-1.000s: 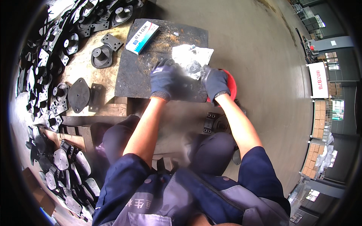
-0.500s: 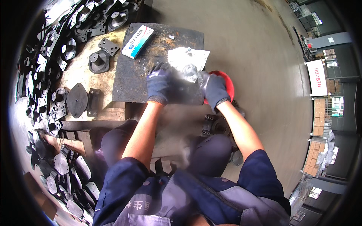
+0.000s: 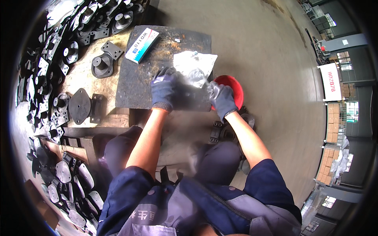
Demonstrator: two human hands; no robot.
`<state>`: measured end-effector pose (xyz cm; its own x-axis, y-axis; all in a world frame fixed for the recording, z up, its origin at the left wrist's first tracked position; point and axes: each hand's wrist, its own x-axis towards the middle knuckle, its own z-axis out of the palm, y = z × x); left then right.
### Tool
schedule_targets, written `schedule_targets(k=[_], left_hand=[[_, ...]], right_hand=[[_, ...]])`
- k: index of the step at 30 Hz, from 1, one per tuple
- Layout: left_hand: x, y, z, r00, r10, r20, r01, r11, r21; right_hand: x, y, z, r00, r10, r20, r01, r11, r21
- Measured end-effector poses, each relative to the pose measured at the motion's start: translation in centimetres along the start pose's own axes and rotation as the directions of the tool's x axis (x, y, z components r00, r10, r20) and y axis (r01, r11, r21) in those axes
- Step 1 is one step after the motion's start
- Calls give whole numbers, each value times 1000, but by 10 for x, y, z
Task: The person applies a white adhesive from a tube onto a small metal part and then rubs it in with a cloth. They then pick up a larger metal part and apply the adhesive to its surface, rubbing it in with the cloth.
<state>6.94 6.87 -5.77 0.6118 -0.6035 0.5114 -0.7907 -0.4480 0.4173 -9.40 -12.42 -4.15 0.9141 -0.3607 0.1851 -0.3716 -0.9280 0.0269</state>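
My left hand (image 3: 163, 89), in a dark blue knitted work glove, is over the dark worn board (image 3: 136, 84), left of a crumpled white sheet (image 3: 205, 63). Its fingers are bent, and a blurred patch hides what they close on. My right hand (image 3: 222, 99), gloved alike, is at the board's right edge, in front of a red bowl (image 3: 238, 91). Its fingers curl inward toward the left hand; whatever they hold cannot be made out. Something clear and shiny, perhaps plastic, lies on the sheet. A white-and-blue box (image 3: 142, 45) lies on the board's far left.
Left of the board, a wooden surface (image 3: 84, 47) bears a flanged metal part (image 3: 102, 65) and an oval plate (image 3: 80, 106). Many dark metal parts (image 3: 71, 52) are heaped at the far left, with more plates (image 3: 65, 171) below. Another metal part (image 3: 217, 131) is below the bowl.
My right hand has drawn slightly left and down, uncovering more of the red bowl. My left hand stays almost in place; the whole view has shifted slightly.
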Motion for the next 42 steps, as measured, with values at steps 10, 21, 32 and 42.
schedule_targets(k=[10, 21, 32, 42], left_hand=[[1, 3, 0, 999, -45, 25, 43, 998, 55], [4, 9, -12, 982, -162, 98, 173, 978, -120], [16, 26, -39, 955, -164, 246, 181, 982, -46], [11, 16, -24, 975, -162, 154, 170, 985, -38]], right_hand=[[-1, 6, 23, 991, -18, -132, 17, 1000, -4], [9, 14, 15, 997, -75, -34, 78, 995, 66], [32, 6, -16, 987, -62, 150, 27, 974, 227], [40, -42, -50, 946, -65, 318, 95, 992, -77]])
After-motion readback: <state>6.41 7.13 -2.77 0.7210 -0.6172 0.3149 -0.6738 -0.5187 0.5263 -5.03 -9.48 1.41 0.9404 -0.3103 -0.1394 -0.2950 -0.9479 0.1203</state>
